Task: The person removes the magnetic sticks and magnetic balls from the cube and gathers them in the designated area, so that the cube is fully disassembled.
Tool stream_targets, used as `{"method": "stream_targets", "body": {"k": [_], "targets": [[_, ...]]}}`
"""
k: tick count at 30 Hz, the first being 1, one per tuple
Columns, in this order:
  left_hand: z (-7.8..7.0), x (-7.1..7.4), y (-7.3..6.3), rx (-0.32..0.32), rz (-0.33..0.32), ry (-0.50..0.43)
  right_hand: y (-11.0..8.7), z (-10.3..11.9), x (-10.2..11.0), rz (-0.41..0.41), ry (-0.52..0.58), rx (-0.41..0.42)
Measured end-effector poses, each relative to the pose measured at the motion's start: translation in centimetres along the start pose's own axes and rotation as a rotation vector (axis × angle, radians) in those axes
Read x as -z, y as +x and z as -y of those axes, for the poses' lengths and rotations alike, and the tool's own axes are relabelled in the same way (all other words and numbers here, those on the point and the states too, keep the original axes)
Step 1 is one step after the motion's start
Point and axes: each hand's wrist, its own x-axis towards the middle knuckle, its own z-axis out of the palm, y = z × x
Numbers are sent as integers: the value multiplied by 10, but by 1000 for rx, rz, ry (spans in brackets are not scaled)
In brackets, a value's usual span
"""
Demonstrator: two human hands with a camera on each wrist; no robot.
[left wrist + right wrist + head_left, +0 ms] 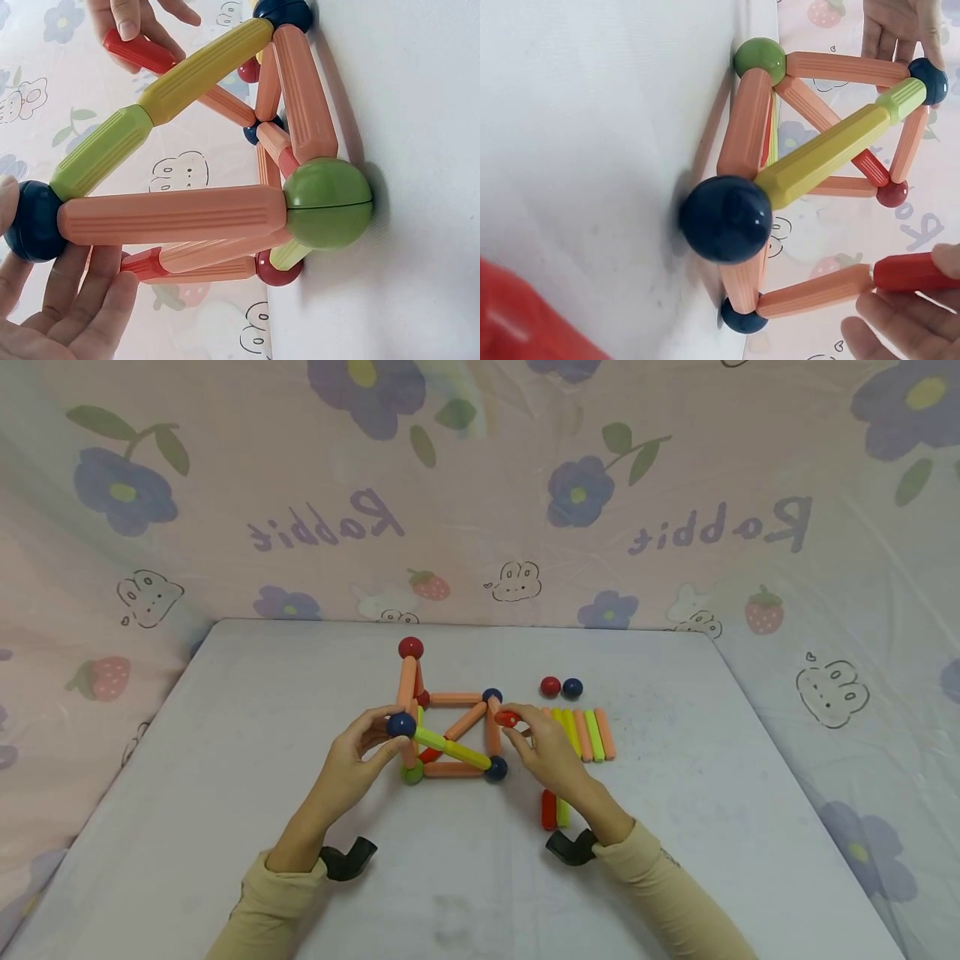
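A frame of ribbed sticks and coloured balls stands mid-table, with a green ball point(328, 202) at its front left corner and a dark blue ball point(727, 219) at its front right. My left hand point(356, 760) grips the raised dark blue ball point(401, 725), thumb and fingers on either side. From that ball a light green stick point(430, 738) and a yellow stick point(467, 754), end to end, slope down to the front right ball. My right hand point(551, 752) pinches a short red stick point(911, 271), its end at the tip of an orange stick point(816, 291) rising from the back right ball.
Right of the frame lie a loose red ball point(551, 687) and a blue ball point(573, 688). Below them is a row of orange, yellow and green sticks point(595, 735). Closer to me are a red stick point(549, 810) and a green stick point(563, 812), near my right forearm.
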Motion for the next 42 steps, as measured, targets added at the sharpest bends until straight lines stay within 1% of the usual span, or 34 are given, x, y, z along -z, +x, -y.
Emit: {"method": "stream_targets", "body": {"k": [3,10,16,23,30,35,37,42], "targets": [[0,0,0,-8,-5,4,-2,-1,2,17,22,-16],[1,-1,0,-14,-9,18,-9,-5,9,26,61,-6],[1,0,1,-15,-4,2,-16,-16,12,52,53,-57],[3,-1,1,-42,-8,-8,-23,-29,18,76,60,-59],[3,-1,0,-12,-10,15,-31,-39,22,95,11,-94],[3,0,0,15,-4,10,-36,-44,28,122,15,-139],[2,0,0,19,-2,13,-38,-46,31,134,17,-143],[1,-1,1,6,-2,23,-43,-54,36,177,2,-127]]}}
